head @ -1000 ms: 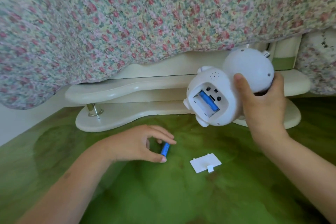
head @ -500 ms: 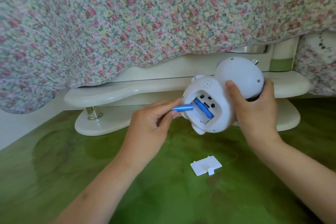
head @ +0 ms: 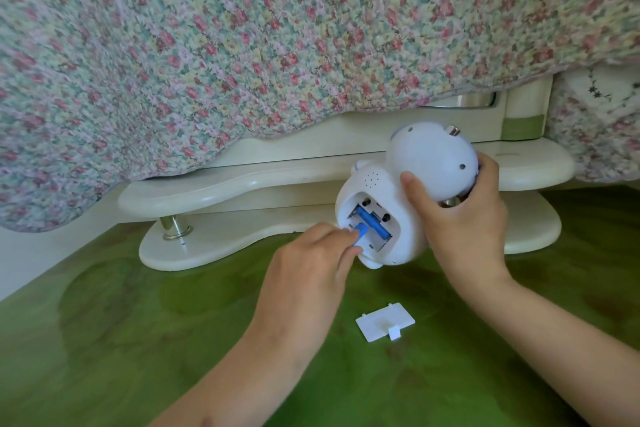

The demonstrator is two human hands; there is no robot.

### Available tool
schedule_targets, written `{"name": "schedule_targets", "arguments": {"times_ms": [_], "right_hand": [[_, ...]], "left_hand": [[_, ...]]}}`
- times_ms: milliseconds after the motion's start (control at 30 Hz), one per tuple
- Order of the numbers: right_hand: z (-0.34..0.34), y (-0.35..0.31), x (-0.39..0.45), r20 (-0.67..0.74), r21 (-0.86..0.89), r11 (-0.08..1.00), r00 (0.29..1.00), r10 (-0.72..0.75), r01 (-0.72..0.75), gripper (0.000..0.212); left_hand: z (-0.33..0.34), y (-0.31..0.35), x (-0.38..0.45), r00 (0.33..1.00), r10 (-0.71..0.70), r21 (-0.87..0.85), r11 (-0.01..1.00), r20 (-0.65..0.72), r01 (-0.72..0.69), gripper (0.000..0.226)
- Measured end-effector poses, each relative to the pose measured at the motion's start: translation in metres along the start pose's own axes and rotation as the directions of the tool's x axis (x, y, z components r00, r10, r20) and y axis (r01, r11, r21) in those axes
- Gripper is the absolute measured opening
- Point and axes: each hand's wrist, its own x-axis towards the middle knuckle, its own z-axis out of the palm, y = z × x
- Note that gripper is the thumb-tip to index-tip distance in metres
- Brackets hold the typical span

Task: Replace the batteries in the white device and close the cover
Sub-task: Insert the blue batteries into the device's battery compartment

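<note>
My right hand [head: 464,215] grips the white rounded device [head: 408,194] above the green floor, its open battery bay turned toward me. One blue battery [head: 374,224] lies seated in the bay. My left hand [head: 311,263] pinches a second blue battery [head: 358,236] and holds its tip at the bay's left slot. The white battery cover [head: 384,321] lies flat on the floor below the device, apart from both hands.
A floral bedspread [head: 277,45] hangs over a cream bed frame [head: 242,184] with a curved lower step [head: 225,246] and a metal post [head: 175,229]. Green floor [head: 138,340] spreads around the cover.
My left hand picked the blue battery off the floor, lifted it and brought it to the open bay. The device dropped slightly lower and tilted in my right hand.
</note>
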Motion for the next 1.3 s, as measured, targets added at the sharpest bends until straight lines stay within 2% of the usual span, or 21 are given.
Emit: {"name": "schedule_targets", "arguments": {"times_ms": [200, 367, 500, 600, 733, 833, 933, 1000, 1067, 1233, 1300], "right_hand": [[0.004, -0.001, -0.006, 0.01, -0.005, 1.0, 1.0, -0.012, 0.012, 0.071], [0.006, -0.003, -0.009, 0.018, -0.014, 1.0, 1.0, 0.009, -0.008, 0.074], [0.004, -0.002, -0.005, 0.01, -0.026, 0.999, 1.0, 0.028, -0.028, 0.075], [0.005, -0.002, -0.005, 0.024, -0.038, 0.998, 0.999, 0.043, -0.042, 0.077], [0.005, 0.0, -0.003, 0.045, -0.049, 0.998, 0.998, 0.048, -0.046, 0.077], [0.003, 0.002, 0.0, 0.054, -0.041, 0.996, 0.995, 0.08, -0.077, 0.076], [0.003, 0.003, 0.002, 0.045, -0.026, 0.993, 0.992, 0.115, -0.114, 0.076], [0.003, 0.004, 0.002, 0.037, -0.026, 0.992, 0.992, 0.121, -0.12, 0.075], [0.003, 0.003, 0.0, 0.036, -0.03, 0.993, 0.993, 0.116, -0.115, 0.075], [0.005, 0.002, -0.004, 0.05, -0.042, 0.995, 0.995, 0.088, -0.086, 0.076], [0.005, 0.001, -0.003, 0.061, -0.047, 0.996, 0.995, 0.079, -0.076, 0.076]], "left_hand": [[0.013, 0.006, -0.001, 0.999, -0.035, 0.01, 0.999, 0.017, 0.035, 0.007], [0.02, 0.003, -0.005, 0.997, -0.051, -0.127, 0.99, 0.057, 0.058, 0.012], [0.029, 0.002, -0.005, 0.997, -0.057, -0.158, 0.985, 0.056, 0.065, 0.016], [0.031, -0.004, -0.005, 0.99, -0.119, -0.183, 0.974, 0.071, 0.13, 0.014], [0.032, -0.013, -0.002, 0.962, -0.228, -0.36, 0.894, 0.149, 0.267, 0.02], [0.028, -0.014, -0.001, 0.959, -0.23, -0.467, 0.838, 0.167, 0.283, 0.021], [0.025, -0.013, -0.002, 0.976, -0.207, -0.434, 0.876, 0.06, 0.213, 0.02], [0.024, -0.011, -0.003, 0.988, -0.15, -0.356, 0.926, -0.043, 0.125, 0.02], [0.026, -0.009, -0.004, 0.991, -0.101, -0.279, 0.957, -0.085, 0.073, 0.019], [0.03, -0.006, -0.005, 0.994, -0.108, -0.28, 0.955, -0.022, 0.097, 0.013], [0.028, -0.007, -0.003, 0.984, -0.18, -0.286, 0.942, 0.013, 0.176, 0.024]]}}
